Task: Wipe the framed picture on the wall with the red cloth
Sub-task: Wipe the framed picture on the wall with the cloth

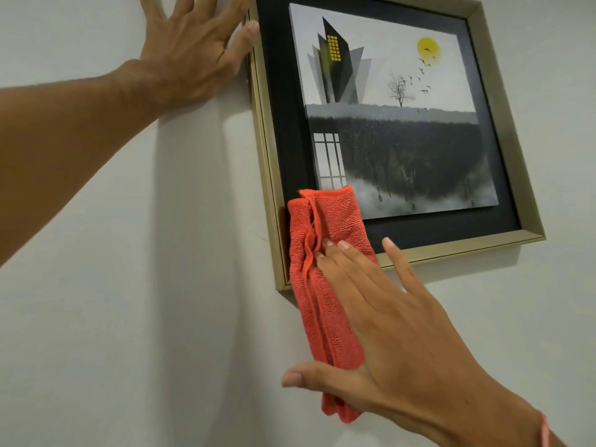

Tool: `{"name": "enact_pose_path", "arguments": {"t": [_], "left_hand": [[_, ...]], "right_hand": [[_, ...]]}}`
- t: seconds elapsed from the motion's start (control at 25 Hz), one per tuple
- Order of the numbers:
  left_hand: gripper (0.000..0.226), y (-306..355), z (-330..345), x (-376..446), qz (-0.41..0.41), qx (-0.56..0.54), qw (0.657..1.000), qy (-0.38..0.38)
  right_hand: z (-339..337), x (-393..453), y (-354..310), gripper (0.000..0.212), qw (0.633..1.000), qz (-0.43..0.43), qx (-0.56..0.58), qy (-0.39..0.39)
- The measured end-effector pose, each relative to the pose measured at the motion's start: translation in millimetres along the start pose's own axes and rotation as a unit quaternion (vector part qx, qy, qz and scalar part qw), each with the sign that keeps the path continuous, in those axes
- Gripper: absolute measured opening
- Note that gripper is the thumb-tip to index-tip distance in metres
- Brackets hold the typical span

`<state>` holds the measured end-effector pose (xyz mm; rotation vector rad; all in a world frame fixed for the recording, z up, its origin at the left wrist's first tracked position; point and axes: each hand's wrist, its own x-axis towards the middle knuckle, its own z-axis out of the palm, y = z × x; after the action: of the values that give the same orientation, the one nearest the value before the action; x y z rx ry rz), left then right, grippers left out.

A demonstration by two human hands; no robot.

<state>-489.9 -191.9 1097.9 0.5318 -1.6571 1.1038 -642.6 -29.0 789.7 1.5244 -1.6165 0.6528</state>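
Note:
A framed picture point(503, 101) with a gold frame and black mat hangs on the white wall, showing a dark building, a yellow sun, birds and a tree. My right hand point(383, 321) presses a folded red cloth point(325, 253) flat against the frame's lower left corner, fingers spread over the cloth, thumb under it. The cloth's upper end covers the mat and picture corner; its lower end hangs below the frame against the wall. My left hand point(190, 53) lies flat on the wall beside the frame's upper left edge, thumb touching the frame.
Bare white wall point(129, 285) surrounds the frame on the left and below. A thin pink band point(544, 430) sits on my right wrist.

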Motion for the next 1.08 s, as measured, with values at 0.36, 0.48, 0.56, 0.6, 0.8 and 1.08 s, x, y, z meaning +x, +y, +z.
{"name": "enact_pose_path", "arguments": {"t": [0.36,0.48,0.56,0.6,0.8,1.08], "left_hand": [[0.065,4,-5,-4,-0.006,-0.046,0.999,-0.004],[0.063,5,-6,-5,0.000,-0.034,0.999,-0.003],[0.063,5,-6,-6,0.000,-0.046,0.999,-0.001],[0.063,5,-6,-7,-0.003,-0.057,0.998,0.000],[0.062,6,-6,-7,-0.011,-0.073,0.997,0.003],[0.065,7,-7,-6,-0.002,-0.042,0.999,0.005]], "right_hand": [[-10,-13,86,0.121,0.990,0.130,-0.049,-0.025],[-3,-13,78,0.129,0.989,0.143,0.048,-0.006],[1,-11,61,0.132,0.987,0.143,0.078,0.003],[3,-9,49,0.132,0.987,0.138,0.088,0.009],[16,6,-24,0.126,0.984,0.093,0.145,0.041],[13,2,-42,0.131,0.970,0.069,0.224,0.062]]}}
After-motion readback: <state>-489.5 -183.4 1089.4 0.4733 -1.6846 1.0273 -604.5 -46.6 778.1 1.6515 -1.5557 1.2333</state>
